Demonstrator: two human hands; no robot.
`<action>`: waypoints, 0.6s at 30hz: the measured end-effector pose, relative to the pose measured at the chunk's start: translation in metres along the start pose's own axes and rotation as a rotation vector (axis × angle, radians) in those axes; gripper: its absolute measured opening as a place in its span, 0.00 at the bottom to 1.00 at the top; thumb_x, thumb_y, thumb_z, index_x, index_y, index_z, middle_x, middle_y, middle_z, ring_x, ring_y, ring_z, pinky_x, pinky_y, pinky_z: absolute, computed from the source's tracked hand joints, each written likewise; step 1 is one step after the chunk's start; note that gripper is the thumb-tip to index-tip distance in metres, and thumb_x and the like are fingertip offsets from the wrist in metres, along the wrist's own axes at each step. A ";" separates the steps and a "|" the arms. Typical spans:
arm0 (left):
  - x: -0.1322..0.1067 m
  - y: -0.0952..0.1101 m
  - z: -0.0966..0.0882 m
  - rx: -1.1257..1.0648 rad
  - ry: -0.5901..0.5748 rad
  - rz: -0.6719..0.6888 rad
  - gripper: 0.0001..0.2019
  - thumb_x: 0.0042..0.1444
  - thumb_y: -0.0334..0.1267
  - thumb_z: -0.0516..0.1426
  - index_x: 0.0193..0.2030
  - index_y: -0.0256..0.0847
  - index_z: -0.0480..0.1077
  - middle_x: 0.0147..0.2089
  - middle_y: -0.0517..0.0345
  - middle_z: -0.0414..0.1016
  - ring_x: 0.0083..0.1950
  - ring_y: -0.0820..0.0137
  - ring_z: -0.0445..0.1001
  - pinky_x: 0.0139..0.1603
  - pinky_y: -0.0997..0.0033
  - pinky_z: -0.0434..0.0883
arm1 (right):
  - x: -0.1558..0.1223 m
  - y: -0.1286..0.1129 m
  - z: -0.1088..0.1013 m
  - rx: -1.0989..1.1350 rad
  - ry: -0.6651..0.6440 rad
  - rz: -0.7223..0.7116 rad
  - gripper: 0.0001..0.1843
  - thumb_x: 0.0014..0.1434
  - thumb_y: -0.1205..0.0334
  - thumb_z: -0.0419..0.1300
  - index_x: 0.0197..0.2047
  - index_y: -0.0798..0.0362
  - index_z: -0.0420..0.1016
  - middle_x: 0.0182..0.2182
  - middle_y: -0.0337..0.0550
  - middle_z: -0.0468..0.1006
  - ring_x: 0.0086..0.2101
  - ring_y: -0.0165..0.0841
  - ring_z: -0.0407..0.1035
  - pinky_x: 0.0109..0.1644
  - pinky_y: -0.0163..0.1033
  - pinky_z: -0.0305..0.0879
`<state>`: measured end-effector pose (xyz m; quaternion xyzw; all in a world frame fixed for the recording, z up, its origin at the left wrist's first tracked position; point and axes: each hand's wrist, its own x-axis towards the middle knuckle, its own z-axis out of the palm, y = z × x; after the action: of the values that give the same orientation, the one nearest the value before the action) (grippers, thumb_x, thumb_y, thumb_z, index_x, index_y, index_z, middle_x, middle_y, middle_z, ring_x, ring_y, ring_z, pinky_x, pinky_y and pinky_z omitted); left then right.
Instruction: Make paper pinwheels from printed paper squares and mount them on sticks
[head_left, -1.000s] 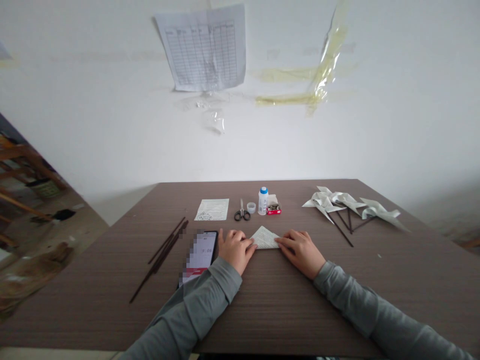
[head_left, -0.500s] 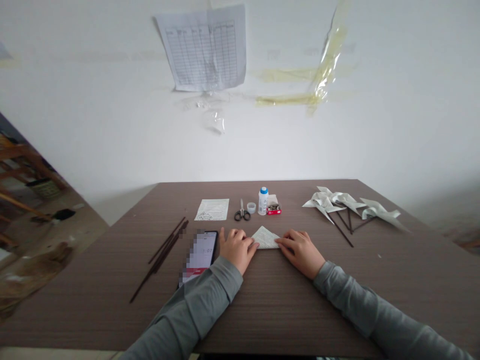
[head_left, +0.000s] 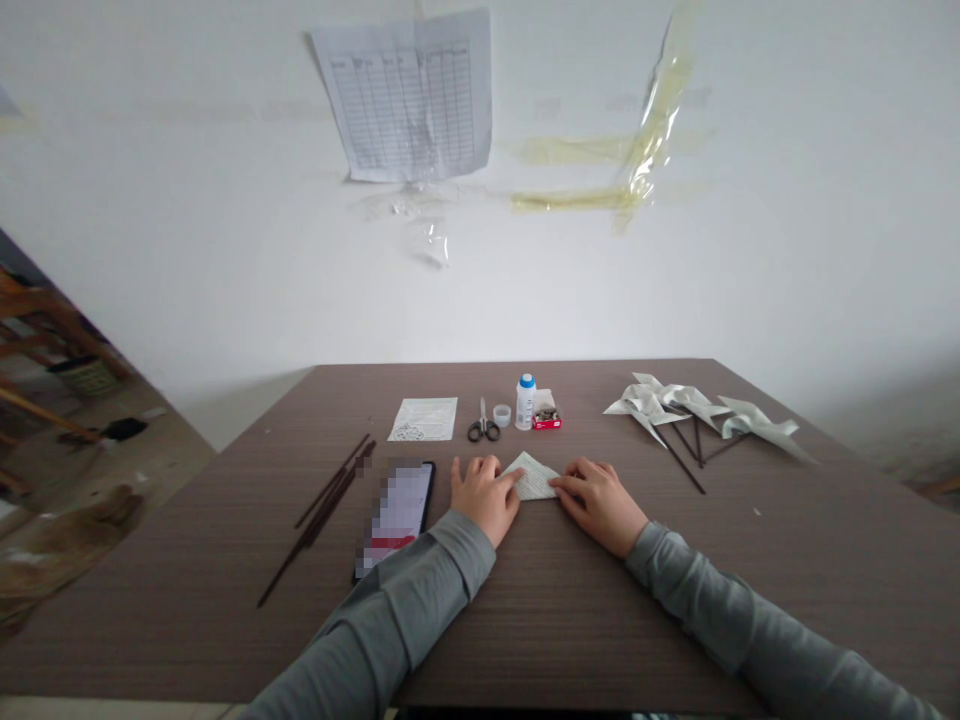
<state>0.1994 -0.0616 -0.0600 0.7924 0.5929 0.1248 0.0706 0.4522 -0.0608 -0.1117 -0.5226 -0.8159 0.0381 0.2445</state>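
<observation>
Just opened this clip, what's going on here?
A person has both hands on a folded paper triangle on a table. The left hand touches its left corner, and the right hand touches its right corner. Scissors and a bottle stand beyond it. Paper pinwheels lie to the right; sticks and a phone lie to the left.

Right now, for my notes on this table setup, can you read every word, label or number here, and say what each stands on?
Nothing is legible.
Ruled chart on the wall: headings too small.
Printed sheet: too small.
Folded paper triangle: print too small.
Phone: screen pixelated.
Blue-capped bottle: label too small.
Red box: too small.
</observation>
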 end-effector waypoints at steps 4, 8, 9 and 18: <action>0.000 0.000 0.001 -0.028 0.023 -0.008 0.20 0.80 0.34 0.71 0.71 0.59 0.96 0.65 0.46 0.93 0.75 0.43 0.87 0.96 0.15 0.68 | 0.001 -0.007 -0.004 0.022 -0.016 0.044 0.19 0.83 0.62 0.66 0.57 0.43 1.02 0.51 0.56 0.93 0.54 0.55 0.91 0.69 0.63 0.86; 0.002 -0.001 0.002 -0.050 0.019 -0.022 0.18 0.80 0.37 0.73 0.70 0.57 0.97 0.74 0.44 0.91 0.80 0.37 0.84 0.94 0.12 0.70 | 0.005 -0.012 -0.002 0.018 0.006 0.077 0.15 0.83 0.58 0.67 0.53 0.43 0.99 0.50 0.55 0.92 0.52 0.55 0.91 0.66 0.64 0.86; 0.003 -0.002 0.002 -0.054 0.014 -0.024 0.18 0.79 0.38 0.73 0.70 0.57 0.96 0.77 0.43 0.91 0.82 0.36 0.83 0.93 0.12 0.71 | 0.006 -0.015 -0.001 0.005 0.015 0.088 0.14 0.83 0.57 0.67 0.53 0.43 0.98 0.50 0.55 0.91 0.52 0.55 0.90 0.65 0.64 0.87; 0.005 -0.012 0.013 -0.068 0.033 -0.016 0.17 0.78 0.44 0.75 0.69 0.61 0.96 0.83 0.45 0.88 0.85 0.35 0.80 0.92 0.13 0.73 | 0.016 -0.029 0.010 -0.132 0.007 0.258 0.13 0.77 0.44 0.81 0.53 0.43 0.93 0.51 0.51 0.89 0.54 0.55 0.86 0.58 0.56 0.79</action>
<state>0.1935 -0.0530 -0.0746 0.7826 0.5957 0.1575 0.0887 0.4179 -0.0584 -0.1055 -0.6383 -0.7417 0.0136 0.2057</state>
